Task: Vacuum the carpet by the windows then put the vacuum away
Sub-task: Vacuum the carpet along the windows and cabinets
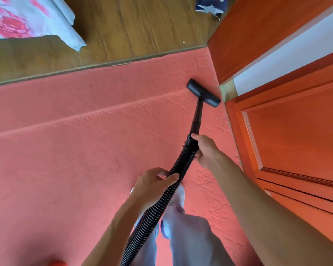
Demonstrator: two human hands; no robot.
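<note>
The black hose [145, 225] is running off the bottom edge, so the rest of the vacuum is not showing. A small red blur [58, 263] is sitting at the bottom edge too, and I cannot tell what it is. A blue and white cloth [210, 4] is getting cut off at the top. A white sheet with pink roses [17, 18] is hanging in the top left corner, only partly in view.

The left hand [154, 181] is curling round the middle of the hose. The right hand [205, 148] is gripping the hose higher up, where it is joining the stiff black tube [198, 116]. The brush head [203, 93] is lying flat on the pink carpet [65, 160], near the corner by the orange wooden door [296, 141]. The person's legs in pale trousers [186, 237] are standing on the carpet.

A long ridge [85, 114] is running across the carpet. Past the carpet's edge, a brown wooden floor [123, 25] is showing. A white strip [296, 50] is sitting between the orange wood parts.
</note>
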